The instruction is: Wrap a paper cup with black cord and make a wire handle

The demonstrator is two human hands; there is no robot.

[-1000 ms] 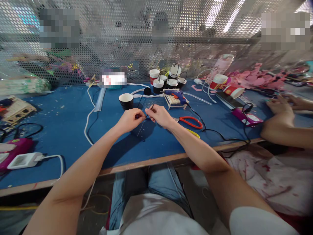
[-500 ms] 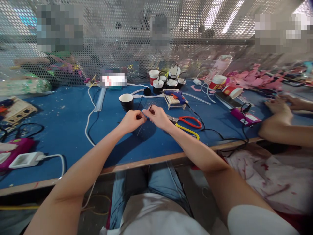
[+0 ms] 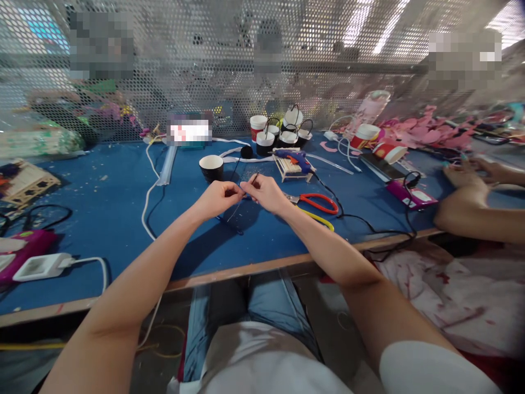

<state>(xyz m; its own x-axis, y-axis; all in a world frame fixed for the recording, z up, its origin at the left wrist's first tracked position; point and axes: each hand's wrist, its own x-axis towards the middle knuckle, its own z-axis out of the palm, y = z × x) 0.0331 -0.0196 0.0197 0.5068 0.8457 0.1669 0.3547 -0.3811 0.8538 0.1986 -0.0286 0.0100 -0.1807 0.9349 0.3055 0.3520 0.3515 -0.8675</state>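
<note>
My left hand (image 3: 217, 198) and my right hand (image 3: 266, 192) meet over the blue table (image 3: 102, 219), both pinching a thin black wire (image 3: 234, 210). One end of the wire sticks up past my right fingers; the rest hangs down below my hands toward the table. A black paper cup (image 3: 211, 167) with a white inside stands just beyond my left hand. Red-handled scissors (image 3: 318, 203) lie right of my right hand, beside a yellow-handled tool (image 3: 318, 219).
A blue glue gun (image 3: 294, 157) rests on a small stick stand. Several black and white cups with wire handles (image 3: 283, 134) stand at the back. Another person's hands (image 3: 467, 178) work at the right. Cables, a power strip (image 3: 39, 267) and a perforated metal screen surround the area.
My hands stayed together at the same spot, shifting slightly while working the wire; the wire's upper end tilted a little. The other person's hands moved slightly.
</note>
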